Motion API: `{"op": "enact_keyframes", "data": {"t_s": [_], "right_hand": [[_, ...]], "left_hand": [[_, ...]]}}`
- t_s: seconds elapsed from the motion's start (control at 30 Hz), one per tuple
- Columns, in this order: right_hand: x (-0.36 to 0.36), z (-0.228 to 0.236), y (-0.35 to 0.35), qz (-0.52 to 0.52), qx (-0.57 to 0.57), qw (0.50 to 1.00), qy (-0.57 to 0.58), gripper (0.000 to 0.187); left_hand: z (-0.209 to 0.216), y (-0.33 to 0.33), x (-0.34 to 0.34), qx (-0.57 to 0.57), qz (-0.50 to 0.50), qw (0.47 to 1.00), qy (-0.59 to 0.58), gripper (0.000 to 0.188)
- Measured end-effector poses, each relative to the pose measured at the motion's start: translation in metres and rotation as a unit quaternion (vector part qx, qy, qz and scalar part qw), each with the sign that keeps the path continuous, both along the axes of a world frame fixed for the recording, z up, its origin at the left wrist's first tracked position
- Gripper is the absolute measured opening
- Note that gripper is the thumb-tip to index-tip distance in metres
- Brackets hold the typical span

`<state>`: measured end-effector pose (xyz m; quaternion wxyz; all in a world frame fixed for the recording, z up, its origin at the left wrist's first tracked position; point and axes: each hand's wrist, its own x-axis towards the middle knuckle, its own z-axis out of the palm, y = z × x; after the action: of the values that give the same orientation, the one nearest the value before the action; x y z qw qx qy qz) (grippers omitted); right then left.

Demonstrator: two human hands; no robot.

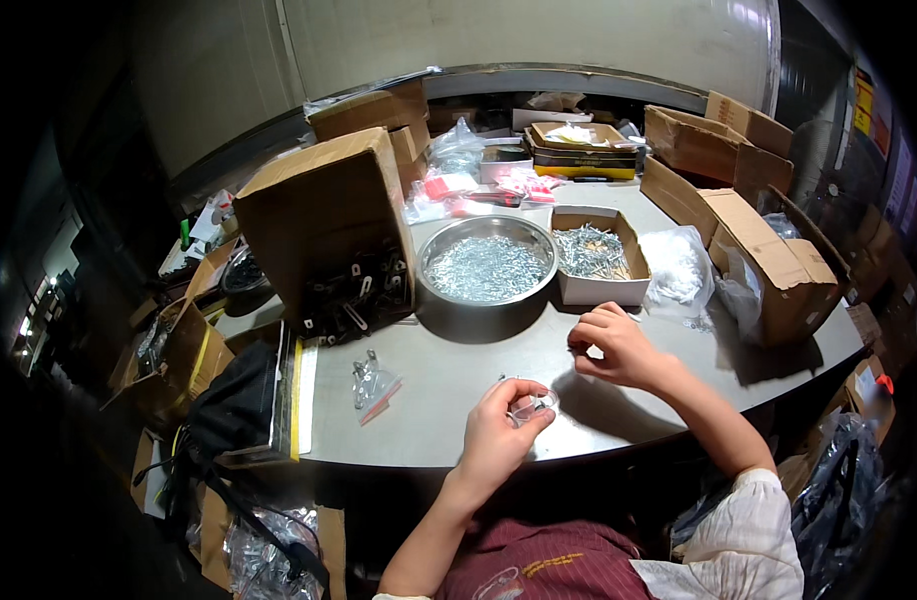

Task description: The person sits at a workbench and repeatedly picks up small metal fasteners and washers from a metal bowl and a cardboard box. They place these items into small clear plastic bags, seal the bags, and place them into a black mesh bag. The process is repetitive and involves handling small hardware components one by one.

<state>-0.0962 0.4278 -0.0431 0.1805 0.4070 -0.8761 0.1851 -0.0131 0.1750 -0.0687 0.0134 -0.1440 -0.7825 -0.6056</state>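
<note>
Fingers of the left hand (501, 425), low in the centre of the frame, are closed around a small clear plastic bag (532, 404) near the table's front edge. Just up and to the right, the right hand (624, 348) has its fingertips curled in toward the thumb; from where I stand I can't tell whether something small is pinched there.

Beyond them on the smooth grey tabletop (449, 362), mid-frame, sits a round silver metal bowl (487, 226) full of small shiny metal pieces (487, 268). Right beside it, a white open-topped cardboard box (605, 291) holds longer silver screw-like pieces (591, 250), and next to that lies a clear plastic bag of white bits (677, 272). Left of centre lies a flat clear bag with a red strip (382, 398), near a large brown cardboard box (324, 190) with dark contents.
</note>
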Motion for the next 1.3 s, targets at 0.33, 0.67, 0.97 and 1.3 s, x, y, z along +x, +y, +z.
{"op": "enact_keyframes", "data": {"t_s": [0.33,0.67,0.97,1.3], "right_hand": [[0.024,0.004,0.027,-0.001,-0.209,0.977,-0.037,0.024],[-0.062,-0.071,0.108,-0.306,0.091,0.944,0.079,0.008],[-0.032,-0.060,0.110,-0.127,0.095,0.983,0.094,0.015],[0.058,0.021,0.035,0.087,-0.166,0.982,-0.006,0.023]], "left_hand": [[0.001,0.039,-0.006,-0.019,-0.019,0.997,0.069,0.040],[0.013,0.069,-0.013,-0.016,-0.065,0.996,0.059,0.028],[0.002,0.067,-0.012,-0.034,-0.071,0.995,0.055,0.028],[-0.006,0.076,-0.013,-0.037,-0.071,0.996,0.050,0.027]]}}
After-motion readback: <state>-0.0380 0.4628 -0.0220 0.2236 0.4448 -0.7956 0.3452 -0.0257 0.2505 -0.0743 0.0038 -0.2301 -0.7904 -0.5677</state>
